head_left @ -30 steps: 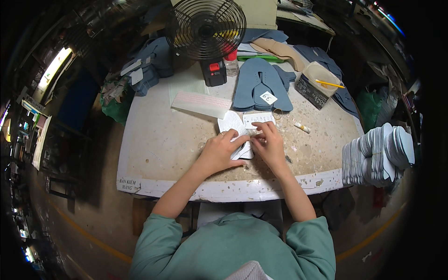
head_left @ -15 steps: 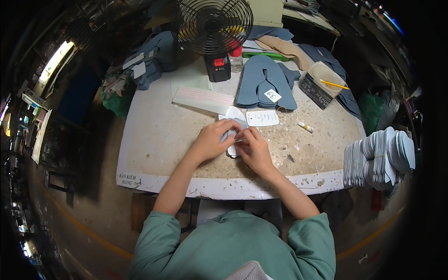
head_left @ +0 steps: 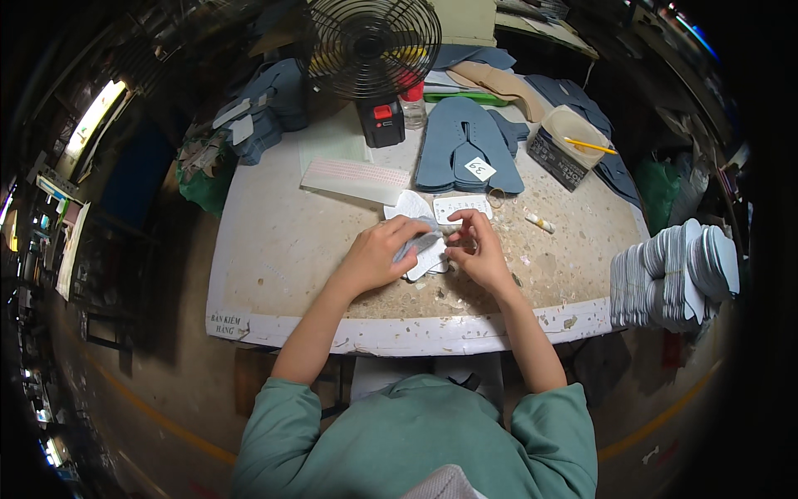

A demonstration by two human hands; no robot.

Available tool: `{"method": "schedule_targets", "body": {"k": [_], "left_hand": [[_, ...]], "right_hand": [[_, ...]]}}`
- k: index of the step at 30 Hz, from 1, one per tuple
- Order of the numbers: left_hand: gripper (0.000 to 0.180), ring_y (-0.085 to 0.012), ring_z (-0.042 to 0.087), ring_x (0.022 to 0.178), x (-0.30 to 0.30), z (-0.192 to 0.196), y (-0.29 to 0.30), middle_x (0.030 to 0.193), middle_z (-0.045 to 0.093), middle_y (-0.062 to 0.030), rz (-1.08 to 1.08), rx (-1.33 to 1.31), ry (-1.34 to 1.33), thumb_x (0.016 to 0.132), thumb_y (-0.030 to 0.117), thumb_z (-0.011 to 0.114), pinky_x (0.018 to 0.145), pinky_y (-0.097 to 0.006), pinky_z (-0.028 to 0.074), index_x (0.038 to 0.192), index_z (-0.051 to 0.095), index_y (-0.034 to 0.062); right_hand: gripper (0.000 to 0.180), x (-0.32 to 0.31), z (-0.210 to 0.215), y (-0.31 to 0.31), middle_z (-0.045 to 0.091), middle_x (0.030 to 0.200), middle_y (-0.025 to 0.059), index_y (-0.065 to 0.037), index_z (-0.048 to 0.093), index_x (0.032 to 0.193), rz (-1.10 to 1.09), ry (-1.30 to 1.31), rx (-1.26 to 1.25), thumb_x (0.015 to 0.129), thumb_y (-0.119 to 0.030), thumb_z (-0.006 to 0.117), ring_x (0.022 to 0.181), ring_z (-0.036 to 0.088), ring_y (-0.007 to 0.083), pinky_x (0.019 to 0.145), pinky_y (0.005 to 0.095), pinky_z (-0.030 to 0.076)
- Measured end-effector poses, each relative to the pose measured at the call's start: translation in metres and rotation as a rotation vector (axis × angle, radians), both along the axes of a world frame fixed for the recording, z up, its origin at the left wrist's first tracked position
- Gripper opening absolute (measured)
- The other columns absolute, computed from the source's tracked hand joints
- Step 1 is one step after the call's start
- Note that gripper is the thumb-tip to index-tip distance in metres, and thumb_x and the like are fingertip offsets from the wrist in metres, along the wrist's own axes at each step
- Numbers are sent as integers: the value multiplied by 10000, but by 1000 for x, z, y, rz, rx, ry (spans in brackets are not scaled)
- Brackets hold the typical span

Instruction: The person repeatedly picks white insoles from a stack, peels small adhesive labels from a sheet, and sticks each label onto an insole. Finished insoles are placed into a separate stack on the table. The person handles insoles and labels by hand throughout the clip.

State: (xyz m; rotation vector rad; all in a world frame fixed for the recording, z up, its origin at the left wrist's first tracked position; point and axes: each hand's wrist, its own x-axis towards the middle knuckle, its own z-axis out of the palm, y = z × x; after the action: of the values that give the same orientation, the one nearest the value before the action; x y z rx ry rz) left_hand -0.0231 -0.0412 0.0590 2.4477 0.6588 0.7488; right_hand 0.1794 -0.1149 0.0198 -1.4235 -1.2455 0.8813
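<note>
My left hand (head_left: 384, 256) curls over thin light-grey cut pieces (head_left: 426, 242), gripping the bent-up upper ones between thumb and fingers. Beneath them, a white, dotted piece (head_left: 426, 262) lies on the tabletop, and another whitish piece (head_left: 409, 205) sticks out beyond the fingers. My right hand (head_left: 482, 256) is just to the right, thumb and fingers apart, with nothing visible in it. A white handwritten tag (head_left: 453, 205) lies just beyond the right fingertips. My left palm hides part of the held pieces.
Blue-grey shoe upper pieces (head_left: 461, 137) are stacked behind the hands, near a fan (head_left: 370, 46) and a bottle (head_left: 413, 112). A printed strip (head_left: 353, 181) lies left; a glue stick (head_left: 540, 222), plastic tub (head_left: 572, 133) and grey stacks (head_left: 665, 279) stand or lie right.
My right hand has pulled away to the right from the grey pieces, its fingers parting. My left hand stays on them, and more of the white piece beneath shows.
</note>
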Motion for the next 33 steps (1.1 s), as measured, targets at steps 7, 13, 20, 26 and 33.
{"method": "schedule_targets", "body": {"k": [7,13,20,26,33], "left_hand": [[361,-319,612,923,6,-6,-13,1044,538,-122,29,200,175,753,175,698,769,-421,535,1100,599,188],[350,-345,601,981,4,1,-14,1097,542,-140,14,105,198,766,180,694,824,-438,520,1096,578,190],[324,-388,624,941,-12,8,12,977,607,-185,99,-159,-95,818,72,540,841,-438,497,1115,612,179],[260,-383,624,902,-13,5,13,976,594,-182,104,-193,-37,820,88,556,818,-437,505,1055,640,163],[210,-372,629,886,-3,3,3,989,592,-185,144,-135,-63,820,101,570,790,-435,512,1014,638,141]], "right_hand": [[376,-13,5,-5,442,1048,81,-36,540,1066,14,-413,178,747,138,635,921,602,180,745,286,604],[290,-7,4,-2,458,1006,90,-23,546,980,-124,-261,200,747,124,637,850,620,189,697,312,572],[252,-45,0,2,478,989,83,-34,535,948,177,-112,185,764,95,648,860,612,184,674,279,548],[266,-53,-2,5,479,989,133,-16,526,956,191,-343,334,742,116,614,846,590,300,700,349,518],[221,-47,3,4,476,969,137,-11,534,915,164,-89,245,748,117,601,863,592,314,704,362,520]]}}
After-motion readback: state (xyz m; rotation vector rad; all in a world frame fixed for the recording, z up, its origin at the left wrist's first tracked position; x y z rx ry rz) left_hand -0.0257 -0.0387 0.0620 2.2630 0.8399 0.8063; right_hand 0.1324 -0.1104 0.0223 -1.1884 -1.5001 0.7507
